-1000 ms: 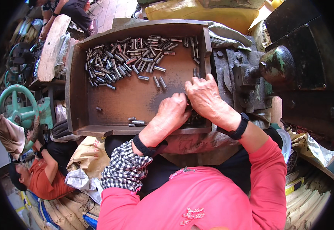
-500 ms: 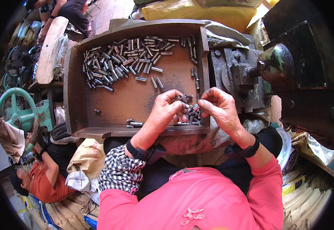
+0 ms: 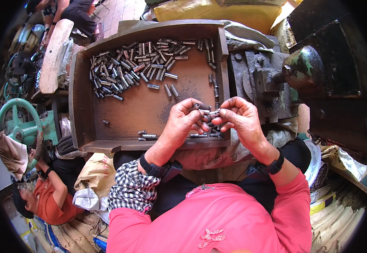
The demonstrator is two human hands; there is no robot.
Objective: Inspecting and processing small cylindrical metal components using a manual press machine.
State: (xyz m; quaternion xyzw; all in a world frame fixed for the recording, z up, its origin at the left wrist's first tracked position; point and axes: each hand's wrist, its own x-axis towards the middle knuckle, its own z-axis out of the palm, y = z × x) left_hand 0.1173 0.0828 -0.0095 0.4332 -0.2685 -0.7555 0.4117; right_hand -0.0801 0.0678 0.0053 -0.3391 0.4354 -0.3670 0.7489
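Over the near right corner of a brown tray [image 3: 149,145], my two hands meet fingertip to fingertip. My left hand [image 3: 183,118] is closed on short metal tubes, one of them [image 3: 197,106] sticking up by the thumb and forefinger. My right hand [image 3: 241,120] pinches a small metal tube [image 3: 214,113] whose other end points at my left fingers; whether it joins a piece there I cannot tell. Beneath the hands lie more small dark metal pieces [image 3: 199,135], partly hidden. A large heap of loose metal tubes [image 3: 124,69] covers the tray's far left part.
A dark, greasy machine [image 3: 310,71] stands close on the right of the tray. At the left is a green handwheel [image 3: 18,120] with a cloth over it. A person in orange [image 3: 52,198] sits at the lower left; another person [image 3: 78,17] works at the upper left.
My right hand has brought its tube up and level against the left fingers. The left hand stays nearly in place. The heap in the tray has not changed.
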